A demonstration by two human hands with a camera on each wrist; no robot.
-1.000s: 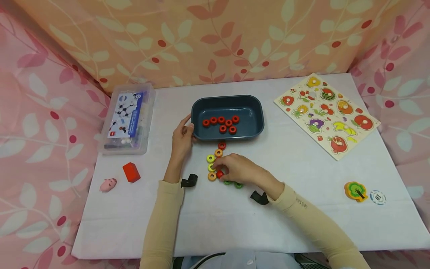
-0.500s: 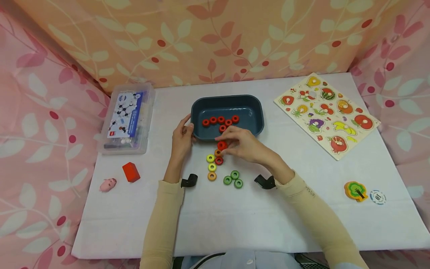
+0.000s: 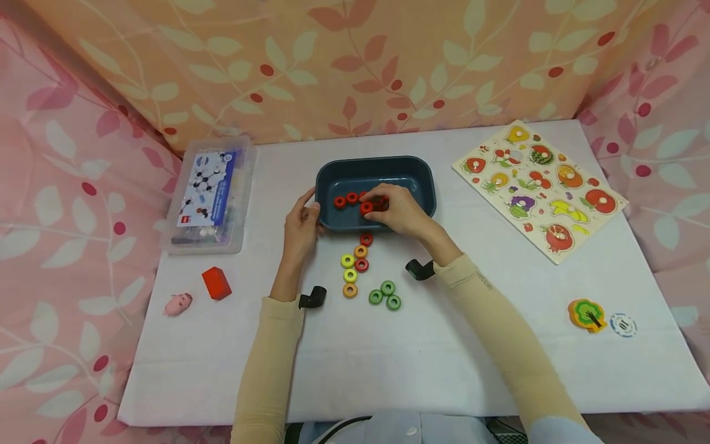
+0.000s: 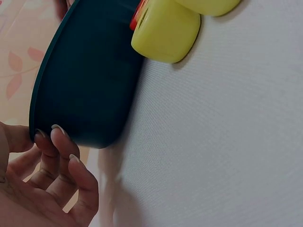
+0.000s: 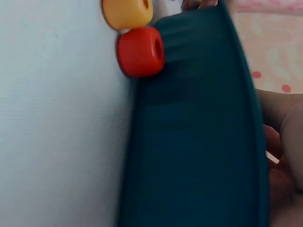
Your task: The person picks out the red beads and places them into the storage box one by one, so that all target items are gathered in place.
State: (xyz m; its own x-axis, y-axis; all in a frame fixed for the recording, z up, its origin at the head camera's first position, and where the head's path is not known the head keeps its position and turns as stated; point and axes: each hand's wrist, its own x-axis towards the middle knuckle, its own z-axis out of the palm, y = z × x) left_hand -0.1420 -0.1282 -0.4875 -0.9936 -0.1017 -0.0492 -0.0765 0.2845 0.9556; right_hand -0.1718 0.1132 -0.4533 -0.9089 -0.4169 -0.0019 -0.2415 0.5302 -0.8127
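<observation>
My left hand (image 3: 301,228) holds the dark blue tray (image 3: 413,223) at its left end. In the left wrist view, the fingertips (image 4: 57,132) press on the tray's outer wall. My right hand (image 3: 407,213) reaches over the tray's front rim and pinches a red ring bead (image 3: 366,208) between thumb and forefinger, low over the tray floor. Other red beads (image 3: 340,202) lie in the tray, some hidden by this hand. In front of the tray stand a red bead (image 3: 366,239), an orange bead (image 3: 360,251), another red bead (image 3: 362,265) and two yellow beads (image 3: 347,261).
Three green beads (image 3: 387,288) and another orange bead (image 3: 350,290) sit nearer me. At left are a boxed molecule kit (image 3: 208,197), a red block (image 3: 216,283) and a pink pig (image 3: 178,304). A fruit puzzle board (image 3: 540,191), tree piece (image 3: 588,316) and round chip (image 3: 624,325) lie right.
My right hand has carried a red bead from beside the green beads, up past the tray's front rim and into the tray. The left hand has stayed at the tray's left end.
</observation>
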